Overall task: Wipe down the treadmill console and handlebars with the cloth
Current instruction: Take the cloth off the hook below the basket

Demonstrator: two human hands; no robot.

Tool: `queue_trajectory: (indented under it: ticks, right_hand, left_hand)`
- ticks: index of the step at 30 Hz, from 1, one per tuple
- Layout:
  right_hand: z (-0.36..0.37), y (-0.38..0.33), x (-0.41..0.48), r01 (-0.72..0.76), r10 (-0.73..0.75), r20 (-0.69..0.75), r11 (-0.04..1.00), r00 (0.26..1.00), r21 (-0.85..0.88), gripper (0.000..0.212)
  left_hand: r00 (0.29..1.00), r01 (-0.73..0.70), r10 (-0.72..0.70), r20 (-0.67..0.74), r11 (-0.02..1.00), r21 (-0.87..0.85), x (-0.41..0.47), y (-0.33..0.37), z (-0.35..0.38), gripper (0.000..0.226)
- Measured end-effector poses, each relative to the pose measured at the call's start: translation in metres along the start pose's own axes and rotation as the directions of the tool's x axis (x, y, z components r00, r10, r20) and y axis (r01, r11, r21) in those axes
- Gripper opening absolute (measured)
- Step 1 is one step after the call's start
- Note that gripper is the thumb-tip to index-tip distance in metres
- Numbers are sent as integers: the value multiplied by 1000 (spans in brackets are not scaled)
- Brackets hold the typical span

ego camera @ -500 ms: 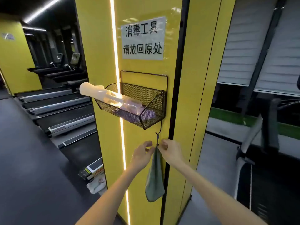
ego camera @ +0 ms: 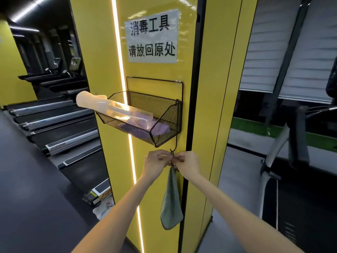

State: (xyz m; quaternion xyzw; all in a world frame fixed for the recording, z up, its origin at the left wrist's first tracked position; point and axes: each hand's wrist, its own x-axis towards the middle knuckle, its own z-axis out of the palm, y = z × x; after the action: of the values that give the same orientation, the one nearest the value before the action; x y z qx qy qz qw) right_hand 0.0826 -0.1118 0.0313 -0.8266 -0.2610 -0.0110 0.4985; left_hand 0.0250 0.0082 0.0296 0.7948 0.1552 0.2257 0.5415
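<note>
A grey-green cloth point(ego camera: 171, 203) hangs by its loop from a black hook point(ego camera: 175, 143) under a wire basket point(ego camera: 169, 125) on a yellow pillar. My left hand point(ego camera: 156, 164) and my right hand point(ego camera: 187, 164) meet at the top of the cloth just below the hook, and the fingers of both pinch the cloth's loop. The rest of the cloth dangles free between my forearms. A treadmill point(ego camera: 284, 161) stands at the right, its handlebar and upright partly in view.
A clear spray bottle point(ego camera: 116, 110) lies in the basket over a purple cloth point(ego camera: 160, 129), its white head sticking out left. A printed sign point(ego camera: 153, 36) is taped above. A row of treadmills point(ego camera: 54, 121) fills the left floor. A box point(ego camera: 98, 194) lies at the pillar's foot.
Both hands have closed in on the cloth's loop at the hook, from slightly apart to touching it. The view has drawn nearer to the pillar.
</note>
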Motion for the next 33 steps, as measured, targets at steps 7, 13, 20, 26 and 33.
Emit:
queue_trajectory:
  ticks: [7,13,20,26,33]
  right_hand:
    - [-11,-15,-2,74,-70,-30,982,997,171,6]
    - [-31,-4,-9,74,-86,50,976,995,204,6]
    - [-113,1,-47,75,-117,141,959,983,272,13]
    - [-190,9,-84,85,-113,169,983,979,160,30]
    - [-287,41,-133,27,-25,-42,999,999,34,28]
  left_hand:
    - [998,63,-60,17,965,-256,-6,19,-13,6]
    - [997,36,-17,73,963,-268,-23,31,1,3]
    - [949,-108,165,267,971,-215,-34,88,41,3]
    - [847,-198,314,428,935,-294,-52,141,91,8]
    - [757,-219,426,496,880,-422,-81,203,185,5]
